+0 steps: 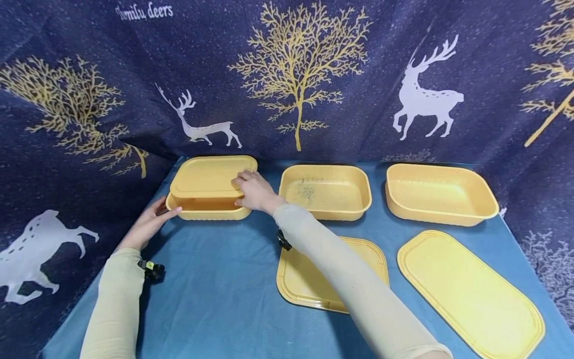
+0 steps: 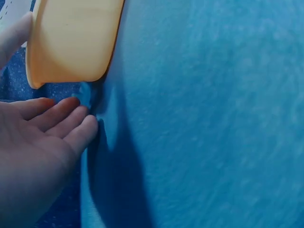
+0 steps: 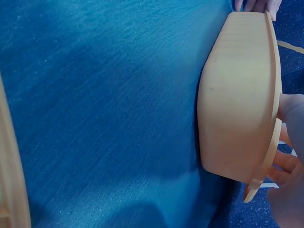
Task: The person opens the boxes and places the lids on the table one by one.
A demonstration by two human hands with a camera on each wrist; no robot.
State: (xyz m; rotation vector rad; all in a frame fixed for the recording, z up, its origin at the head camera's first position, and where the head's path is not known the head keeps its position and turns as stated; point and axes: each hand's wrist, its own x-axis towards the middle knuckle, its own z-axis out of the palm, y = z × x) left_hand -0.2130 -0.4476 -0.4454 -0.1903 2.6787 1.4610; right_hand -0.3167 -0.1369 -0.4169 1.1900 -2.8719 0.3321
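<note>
A yellow plastic box [image 1: 211, 215] stands at the back left of the blue table. Its matching lid [image 1: 215, 177] lies over the box's back part, and a gap along the front shows the inside. My right hand [image 1: 255, 191] grips the lid at its right end, fingers on top and thumb low by the box's front rim. At the left end, my left hand [image 1: 150, 221] touches the box rim with its thumb. In the left wrist view the other fingers [image 2: 59, 116] extend loosely beside the box's end wall.
Two uncovered yellow boxes stand along the back, one in the middle [image 1: 325, 215] and one at the right [image 1: 441, 214]. In front lie two loose lids, one [image 1: 367, 257] partly under my right sleeve [image 1: 341, 279], another [image 1: 471, 294] slanted at the right. A patterned dark blue cloth [image 1: 350, 124] hangs behind.
</note>
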